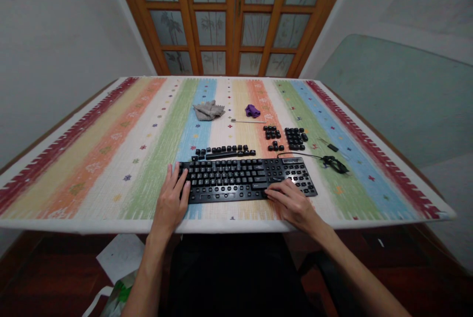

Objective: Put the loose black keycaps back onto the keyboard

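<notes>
A black computer keyboard (221,195) lies near the table's front edge. Keycaps sit on its upper and middle left rows, while the bottom rows and the number pad at the right show bare switches. My left hand (172,198) rests against the keyboard's left end with its fingers apart. Over the lower right part, near the arrow key area, my right hand (291,201) has its thumb and fingertips pinched together at the keyboard; anything between them is hidden. Loose black keycaps (227,149) lie in rows just behind the keyboard, with more number-pad keycaps (294,137) farther right.
A grey cloth (209,110), a crumpled purple cloth (253,110) and a thin brush-like stick (248,121) lie farther back. To the right are a coiled black cable (334,163) and a small black-handled tool (332,147). A striped cloth (99,159) covers the table.
</notes>
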Available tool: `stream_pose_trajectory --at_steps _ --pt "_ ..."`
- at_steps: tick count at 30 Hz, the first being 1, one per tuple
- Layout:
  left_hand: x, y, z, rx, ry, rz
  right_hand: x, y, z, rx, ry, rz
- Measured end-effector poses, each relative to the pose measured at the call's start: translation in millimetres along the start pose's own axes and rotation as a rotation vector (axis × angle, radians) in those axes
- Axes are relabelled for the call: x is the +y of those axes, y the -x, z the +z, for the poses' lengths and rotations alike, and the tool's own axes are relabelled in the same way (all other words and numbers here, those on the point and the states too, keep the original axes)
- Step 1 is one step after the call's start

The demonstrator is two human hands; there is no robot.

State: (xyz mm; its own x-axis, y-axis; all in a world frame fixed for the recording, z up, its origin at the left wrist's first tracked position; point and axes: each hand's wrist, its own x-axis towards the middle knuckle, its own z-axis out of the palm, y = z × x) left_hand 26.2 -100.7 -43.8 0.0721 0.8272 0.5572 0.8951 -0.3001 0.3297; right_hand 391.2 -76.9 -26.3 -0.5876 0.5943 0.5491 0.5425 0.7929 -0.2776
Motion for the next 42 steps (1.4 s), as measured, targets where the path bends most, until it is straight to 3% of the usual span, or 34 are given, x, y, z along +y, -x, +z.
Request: stream_pose_trajectory --at_steps 9,16,24,38,42 --pt "0.9 -0.7 -0.4 -0.007 -0.014 0.015 -18.5 -2.6 2.0 0.001 0.277 -0.067" --pt "-0.7 -0.4 0.3 -0.008 -0.004 0.016 -27.0 -2.5 8.3 0.023 0.354 -0.097" --pt "-0.3 -0.8 0.7 0.006 0.0 0.029 -36.3 0.0 16.2 0.075 0.315 0.058" --pt "0.5 -0.4 0.7 0.021 -0.004 0.032 -40.8 2.4 20.9 0.215 0.24 0.14" --pt "1.6 -2.3 -0.9 0.038 0.004 0.041 -40.2 -6.0 16.4 0.192 0.231 0.146"
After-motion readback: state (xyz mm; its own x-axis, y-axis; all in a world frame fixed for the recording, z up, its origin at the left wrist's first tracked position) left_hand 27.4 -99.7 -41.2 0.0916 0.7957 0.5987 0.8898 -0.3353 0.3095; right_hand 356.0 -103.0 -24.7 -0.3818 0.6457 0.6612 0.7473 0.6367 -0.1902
